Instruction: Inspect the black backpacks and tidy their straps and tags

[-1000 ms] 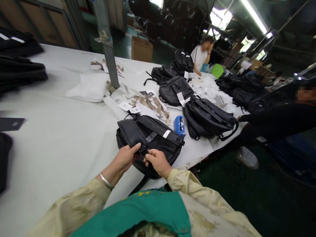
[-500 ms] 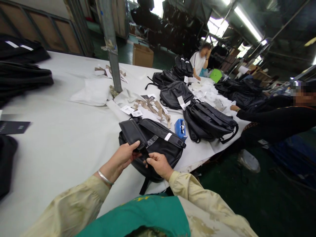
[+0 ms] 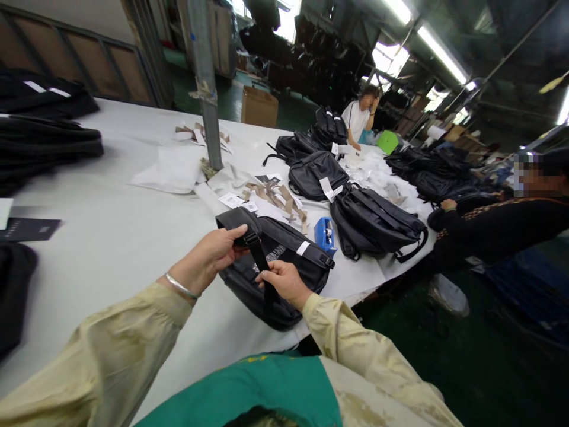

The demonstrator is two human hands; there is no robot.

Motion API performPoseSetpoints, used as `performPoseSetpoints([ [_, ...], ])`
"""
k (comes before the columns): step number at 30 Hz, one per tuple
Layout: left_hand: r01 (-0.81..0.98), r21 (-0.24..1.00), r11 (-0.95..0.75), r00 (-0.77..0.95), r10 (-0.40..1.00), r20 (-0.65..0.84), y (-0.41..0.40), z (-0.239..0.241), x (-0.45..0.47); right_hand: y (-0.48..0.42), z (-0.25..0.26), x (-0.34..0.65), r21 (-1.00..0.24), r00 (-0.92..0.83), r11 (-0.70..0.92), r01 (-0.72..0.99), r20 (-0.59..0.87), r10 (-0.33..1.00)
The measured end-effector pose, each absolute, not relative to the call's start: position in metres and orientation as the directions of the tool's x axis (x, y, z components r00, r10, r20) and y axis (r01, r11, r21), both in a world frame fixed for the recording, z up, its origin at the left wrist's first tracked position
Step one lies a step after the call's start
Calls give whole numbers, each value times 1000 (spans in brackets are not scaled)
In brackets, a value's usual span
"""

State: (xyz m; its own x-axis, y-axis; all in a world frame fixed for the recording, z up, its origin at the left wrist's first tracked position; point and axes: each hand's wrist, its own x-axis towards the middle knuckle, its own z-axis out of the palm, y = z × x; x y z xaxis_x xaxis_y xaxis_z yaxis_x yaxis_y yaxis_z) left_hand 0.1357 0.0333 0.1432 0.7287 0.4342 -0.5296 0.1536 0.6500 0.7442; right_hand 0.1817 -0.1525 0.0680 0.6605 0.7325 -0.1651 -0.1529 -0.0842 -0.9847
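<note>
A black backpack [image 3: 288,296] lies on the white table in front of me, its shoulder straps facing up. My left hand [image 3: 217,249] grips the end of one padded shoulder strap [image 3: 237,220] by its buckle [image 3: 251,238]. Below that buckle, my right hand [image 3: 284,281] pinches the black webbing [image 3: 260,256] that runs out of it. The other shoulder strap [image 3: 291,237] lies across the bag with a white band [image 3: 303,248] round it. Just beyond the bag stands a blue tape dispenser [image 3: 325,235].
More black backpacks [image 3: 377,228] lie to the right, and dark bags [image 3: 48,142] are stacked at left. Brown paper strips [image 3: 278,198] and white tags [image 3: 232,200] lie behind my bag. A metal post [image 3: 208,107] rises from the table [image 3: 111,237]. Two people [image 3: 355,118] are at the right.
Both hands have moved up slightly, and the strap end with its buckle is lifted. More webbing now shows stretched between my hands. The person at right has moved an arm.
</note>
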Motion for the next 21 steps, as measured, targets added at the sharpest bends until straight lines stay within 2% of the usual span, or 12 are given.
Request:
performPoseSetpoints([
  [4,155,733,662,726,427,-539,32,149,139,-147,75,185,-986,726,-70,-151,-159,669],
  [7,145,704,695,719,415,-557,29,149,142,-130,92,197,-992,729,-36,-123,-115,675],
  [10,126,690,713,709,421,-565,31,151,145,-130,96,204,-990,710,-108,-95,-143,689],
  [14,86,719,690,706,467,-532,36,153,146,-152,76,197,-965,701,-236,-112,-245,670],
  [18,93,755,649,702,495,-512,33,147,146,-152,74,191,-975,633,-171,-142,-222,742],
  [21,76,763,643,722,492,-486,27,139,147,-133,88,194,-980,696,-118,-162,-198,691],
])
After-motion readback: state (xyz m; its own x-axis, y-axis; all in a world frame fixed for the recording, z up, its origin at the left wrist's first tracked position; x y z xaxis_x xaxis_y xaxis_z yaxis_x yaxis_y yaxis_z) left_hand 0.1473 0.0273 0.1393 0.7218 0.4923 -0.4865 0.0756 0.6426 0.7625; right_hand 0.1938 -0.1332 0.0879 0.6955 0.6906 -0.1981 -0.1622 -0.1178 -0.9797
